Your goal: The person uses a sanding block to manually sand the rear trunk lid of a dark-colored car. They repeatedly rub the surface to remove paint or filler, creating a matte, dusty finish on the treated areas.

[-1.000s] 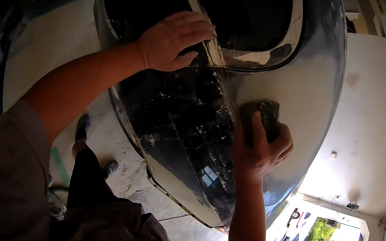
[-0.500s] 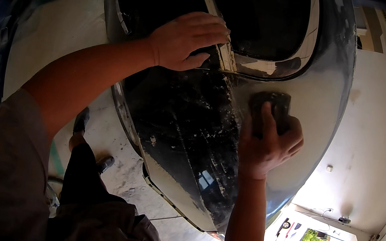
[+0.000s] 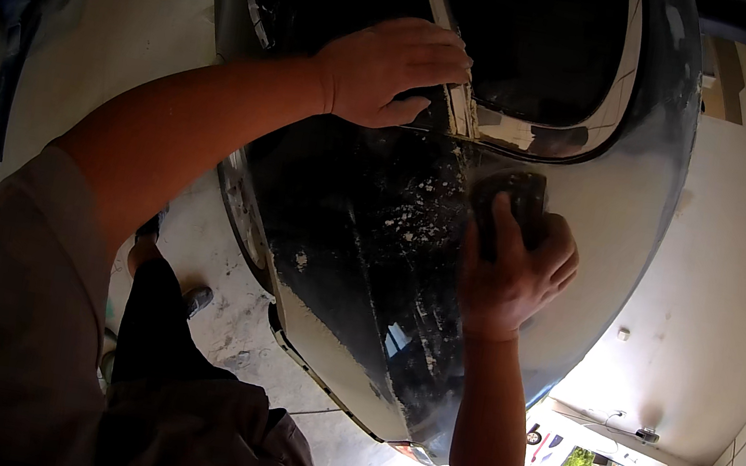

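The right hand point(image 3: 511, 274) presses a dark sanding block point(image 3: 506, 205) flat against the black car body panel point(image 3: 363, 232), just below the window opening point(image 3: 519, 51); its grip is closed around the lower part of the block, fingers spread up over its face. The left hand point(image 3: 389, 70) holds nothing: it lies open, palm down, on the pillar strip point(image 3: 446, 113) beside the window, seemingly as a brace.

The likeliest trouble, as I judge it, is the block riding up onto the window seal point(image 3: 592, 146) or the pillar edge, since it sits close under both; a long upward stroke would scuff them. Uneven pressure from the fingertips could also dig low spots into the already patchy paint (pale flecks show through the black in many places). The left hand could slip on the curved, glossy metal if weight shifts onto it.

How much of the block the palm covers is hidden, and its grit cannot be made out. The panel's upper part is lost in shadow, and the fisheye bends its outline. The concrete floor point(image 3: 234, 309) and a shoe point(image 3: 197, 298) show only partly.
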A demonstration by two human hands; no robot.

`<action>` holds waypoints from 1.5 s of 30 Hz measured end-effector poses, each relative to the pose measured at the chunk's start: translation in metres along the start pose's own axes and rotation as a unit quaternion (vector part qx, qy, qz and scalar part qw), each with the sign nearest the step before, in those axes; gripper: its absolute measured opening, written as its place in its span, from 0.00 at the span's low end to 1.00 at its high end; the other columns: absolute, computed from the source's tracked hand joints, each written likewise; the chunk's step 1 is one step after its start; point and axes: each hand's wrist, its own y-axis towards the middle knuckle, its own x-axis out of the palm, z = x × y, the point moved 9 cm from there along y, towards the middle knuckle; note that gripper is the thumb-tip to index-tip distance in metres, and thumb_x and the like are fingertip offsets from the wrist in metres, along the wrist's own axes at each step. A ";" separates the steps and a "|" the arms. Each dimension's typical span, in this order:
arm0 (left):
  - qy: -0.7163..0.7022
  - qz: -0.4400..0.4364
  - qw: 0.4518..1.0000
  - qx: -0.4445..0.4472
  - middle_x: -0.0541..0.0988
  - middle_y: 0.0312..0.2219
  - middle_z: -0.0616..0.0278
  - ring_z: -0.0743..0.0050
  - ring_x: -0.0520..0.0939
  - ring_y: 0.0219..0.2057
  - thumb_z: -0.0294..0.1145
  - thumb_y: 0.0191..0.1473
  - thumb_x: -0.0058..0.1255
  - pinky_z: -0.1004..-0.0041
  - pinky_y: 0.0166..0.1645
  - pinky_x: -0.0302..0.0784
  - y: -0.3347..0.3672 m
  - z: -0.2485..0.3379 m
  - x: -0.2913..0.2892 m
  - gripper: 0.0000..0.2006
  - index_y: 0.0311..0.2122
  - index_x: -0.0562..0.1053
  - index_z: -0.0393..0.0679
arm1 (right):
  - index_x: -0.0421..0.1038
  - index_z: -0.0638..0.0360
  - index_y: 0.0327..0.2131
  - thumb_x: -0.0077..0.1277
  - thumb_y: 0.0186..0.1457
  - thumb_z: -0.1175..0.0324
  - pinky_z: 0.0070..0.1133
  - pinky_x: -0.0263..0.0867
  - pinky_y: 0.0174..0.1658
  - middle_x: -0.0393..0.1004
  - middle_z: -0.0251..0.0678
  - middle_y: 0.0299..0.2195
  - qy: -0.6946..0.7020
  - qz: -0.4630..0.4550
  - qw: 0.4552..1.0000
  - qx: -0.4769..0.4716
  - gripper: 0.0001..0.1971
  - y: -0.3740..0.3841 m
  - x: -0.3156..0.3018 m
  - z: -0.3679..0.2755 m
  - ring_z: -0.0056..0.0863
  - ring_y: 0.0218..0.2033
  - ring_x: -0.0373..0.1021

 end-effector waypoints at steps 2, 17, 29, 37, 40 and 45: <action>-0.001 0.006 1.000 0.008 0.71 0.71 0.54 0.48 0.68 0.74 0.37 0.63 0.54 0.46 0.79 0.61 0.003 -0.003 -0.005 0.32 0.72 0.69 0.49 | 0.88 0.36 0.49 0.75 0.46 0.60 0.42 0.63 0.62 0.70 0.41 0.54 0.045 -0.030 0.998 -0.019 0.22 0.010 -0.001 0.005 0.46 0.56 0.68; 0.006 -0.020 1.000 0.004 0.70 0.72 0.56 0.48 0.66 0.75 0.38 0.64 0.54 0.47 0.79 0.61 0.003 -0.002 -0.001 0.33 0.73 0.67 0.49 | 0.87 0.35 0.50 0.74 0.46 0.59 0.44 0.66 0.60 0.71 0.44 0.54 0.038 -0.040 0.998 -0.042 0.24 0.008 -0.005 0.015 0.49 0.57 0.69; 0.005 -0.031 0.999 -0.012 0.70 0.72 0.56 0.48 0.66 0.75 0.39 0.64 0.53 0.47 0.80 0.61 0.003 -0.002 0.000 0.32 0.73 0.68 0.49 | 0.87 0.38 0.50 0.75 0.45 0.60 0.41 0.65 0.60 0.71 0.44 0.53 0.008 -0.019 1.000 0.012 0.24 -0.036 -0.021 0.022 0.48 0.53 0.69; 0.018 -0.028 0.999 -0.006 0.71 0.71 0.56 0.48 0.66 0.75 0.38 0.64 0.54 0.47 0.79 0.62 0.003 -0.003 -0.004 0.31 0.72 0.69 0.48 | 0.88 0.38 0.47 0.75 0.45 0.62 0.42 0.64 0.60 0.71 0.41 0.53 0.015 -0.007 0.999 0.047 0.21 -0.028 -0.011 0.018 0.46 0.54 0.69; 0.008 0.000 1.000 0.003 0.71 0.71 0.57 0.48 0.68 0.74 0.34 0.61 0.56 0.47 0.78 0.63 0.003 0.002 -0.002 0.32 0.71 0.70 0.48 | 0.88 0.37 0.49 0.75 0.44 0.60 0.42 0.64 0.61 0.71 0.43 0.53 0.042 0.002 0.998 0.041 0.24 -0.016 0.004 0.011 0.48 0.55 0.68; -0.008 -0.012 1.000 -0.005 0.73 0.69 0.56 0.47 0.68 0.74 0.34 0.60 0.58 0.47 0.77 0.64 0.000 -0.003 -0.010 0.32 0.70 0.70 0.47 | 0.88 0.37 0.48 0.76 0.43 0.59 0.41 0.64 0.60 0.71 0.43 0.54 0.025 -0.018 0.999 0.036 0.24 -0.011 -0.007 0.004 0.49 0.55 0.69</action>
